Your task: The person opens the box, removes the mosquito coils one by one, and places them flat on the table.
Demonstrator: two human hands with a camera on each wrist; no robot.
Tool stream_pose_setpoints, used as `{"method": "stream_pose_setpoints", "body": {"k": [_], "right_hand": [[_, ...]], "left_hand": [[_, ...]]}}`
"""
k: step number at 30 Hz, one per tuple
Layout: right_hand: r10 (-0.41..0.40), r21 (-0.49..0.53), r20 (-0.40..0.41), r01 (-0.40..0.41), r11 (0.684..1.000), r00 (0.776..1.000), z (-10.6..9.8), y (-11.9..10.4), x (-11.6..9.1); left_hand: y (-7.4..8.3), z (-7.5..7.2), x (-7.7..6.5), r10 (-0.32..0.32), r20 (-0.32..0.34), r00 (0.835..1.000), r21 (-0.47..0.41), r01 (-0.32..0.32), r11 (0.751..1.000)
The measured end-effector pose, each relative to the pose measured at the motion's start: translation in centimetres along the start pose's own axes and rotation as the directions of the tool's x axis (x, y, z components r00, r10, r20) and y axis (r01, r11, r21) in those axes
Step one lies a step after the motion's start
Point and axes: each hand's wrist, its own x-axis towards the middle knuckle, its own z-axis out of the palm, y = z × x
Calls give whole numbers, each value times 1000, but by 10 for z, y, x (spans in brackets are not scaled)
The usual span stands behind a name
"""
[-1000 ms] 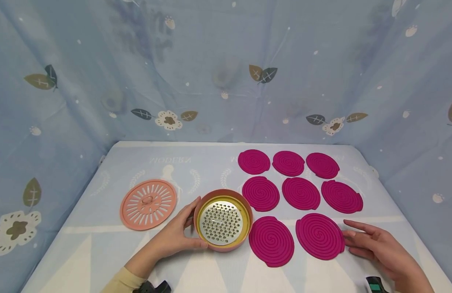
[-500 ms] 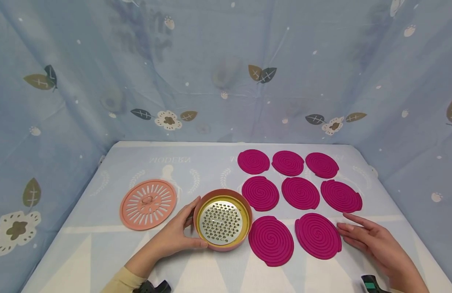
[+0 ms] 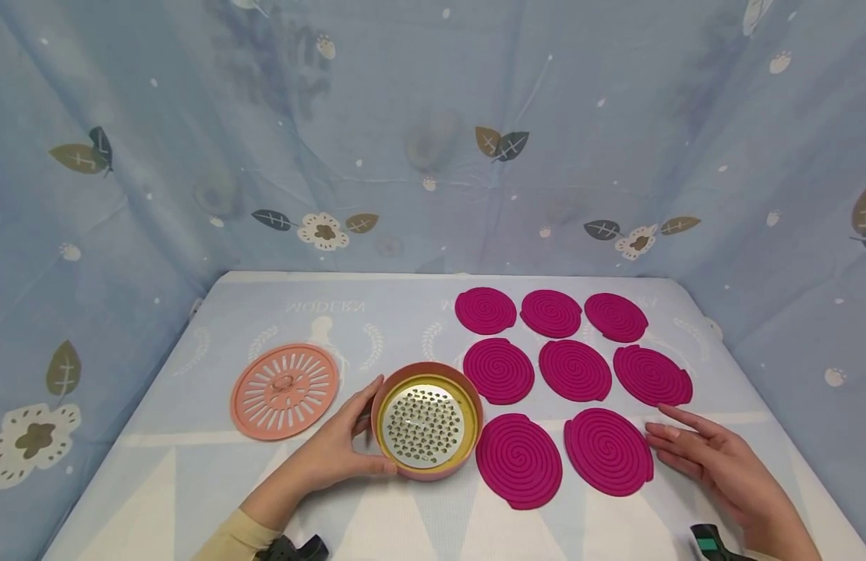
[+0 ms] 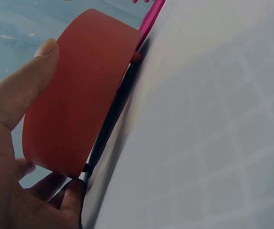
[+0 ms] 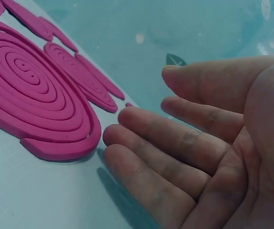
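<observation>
My left hand [image 3: 334, 452] holds the side of a round salmon-pink grater bowl [image 3: 478, 425], which has a yellow ring and a perforated metal grating plate [image 3: 423, 426] set in its top. In the left wrist view, thumb and fingers wrap the bowl's smooth outer wall [image 4: 79, 90], and small feet show beneath it. My right hand [image 3: 727, 467] is beside the front right magenta spiral mat [image 3: 609, 452], palm turned inward and fingers loosely extended. Seen from the right wrist, nothing lies between these fingers [image 5: 146, 164], whose tips are near the mat's edge [image 5: 55, 143].
Several more magenta spiral mats, such as the front left one [image 3: 519, 461], lie flat in rows right of the bowl. A pink slotted disc [image 3: 284, 391] with a central ring lies at the left. Blue patterned curtains [image 3: 433, 140] enclose the table [image 3: 215, 499].
My right hand has shifted slightly up and left, and its fingertips have come off the edge of the front right mat. The left hand and bowl stay in place.
</observation>
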Motion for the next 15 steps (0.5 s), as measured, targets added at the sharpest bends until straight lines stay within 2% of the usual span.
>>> {"method": "stream_pose_setpoints", "body": {"k": [4, 6, 8, 11, 13, 15], "right_hand": [[-29, -57, -8, 28, 998, 1000, 3, -2, 6], [-45, -136, -29, 41, 990, 999, 5, -6, 11], [-55, -246, -49, 41, 968, 997, 8, -12, 16], [-69, -405, -58, 39, 913, 996, 12, -25, 25], [-83, -501, -50, 47, 864, 995, 15, -37, 34], [-115, -586, -34, 73, 807, 993, 20, -54, 45]], "left_hand": [[1, -1, 0, 31, -1, 1000, -57, -31, 998], [5, -2, 0, 55, -9, 998, -73, -56, 996], [9, -4, -1, 70, -22, 997, -67, -71, 995], [15, -11, 0, 83, -48, 995, -11, -84, 996], [20, -18, 4, 79, -69, 994, 69, -75, 995], [27, -28, 11, 77, -93, 993, 178, -60, 982]]}}
